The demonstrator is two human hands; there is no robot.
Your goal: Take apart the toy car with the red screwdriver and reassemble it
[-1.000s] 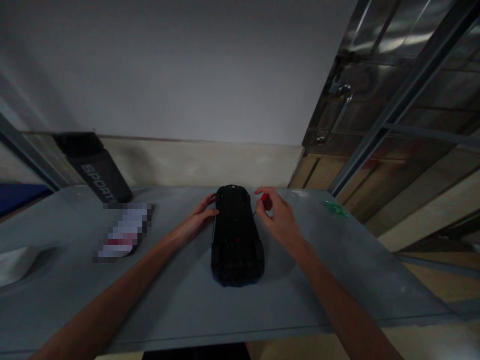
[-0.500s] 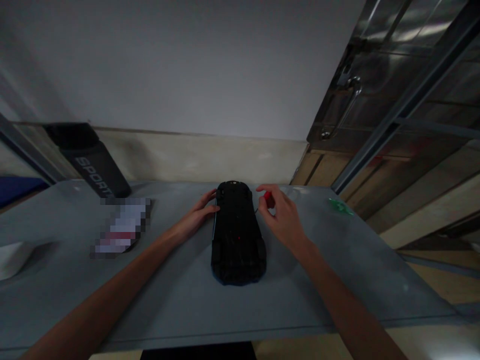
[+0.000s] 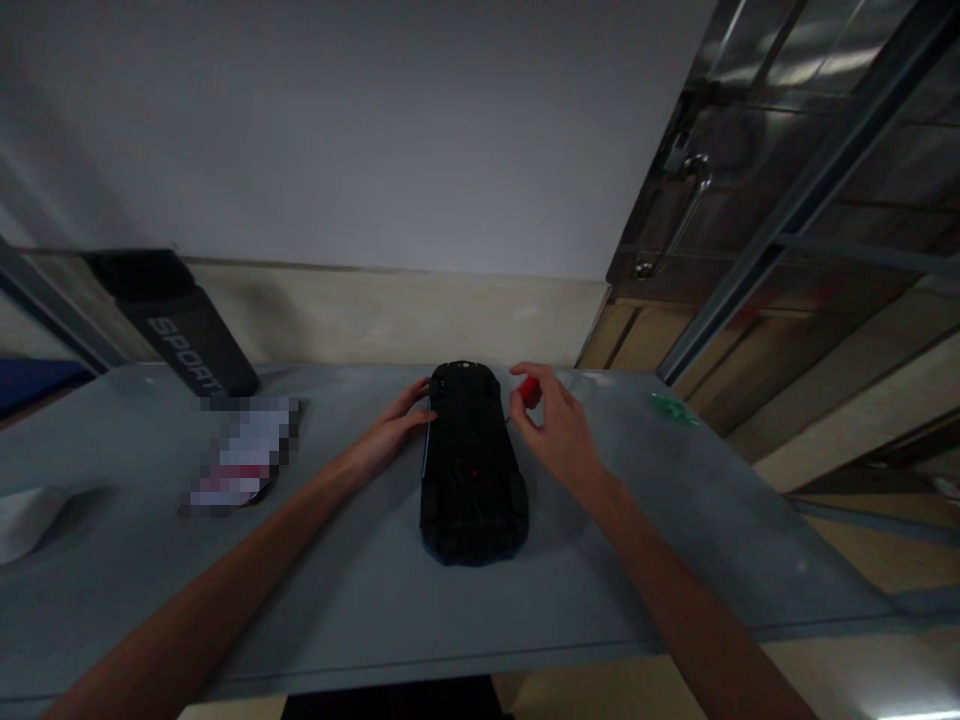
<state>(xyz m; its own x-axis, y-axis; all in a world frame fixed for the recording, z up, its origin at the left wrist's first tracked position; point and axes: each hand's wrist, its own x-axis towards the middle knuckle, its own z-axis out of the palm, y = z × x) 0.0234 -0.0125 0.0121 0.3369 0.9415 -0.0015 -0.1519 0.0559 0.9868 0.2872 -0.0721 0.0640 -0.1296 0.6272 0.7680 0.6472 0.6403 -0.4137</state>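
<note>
where fingers (image 3: pixel 418 417) touch, car (image 3: pixel 471 460) lies upturned

We list a dark SPORT-lettered bottle (image 3: pixel 180 330), a pixelated item (image 3: pixel 241 455) near it, a white object (image 3: pixel 27 522), a green piece (image 3: pixel 673 409), a metal handle (image 3: pixel 685 218).

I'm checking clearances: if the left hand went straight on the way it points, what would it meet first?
The upturned black toy car. The left hand seems to rest against the car's left edge, though the dim light makes exact contact hard to judge.

Tool (image 3: pixel 529 389) partly hidden, slab (image 3: pixel 244 455) pixelated; forearms (image 3: pixel 225 590) cropped
</note>
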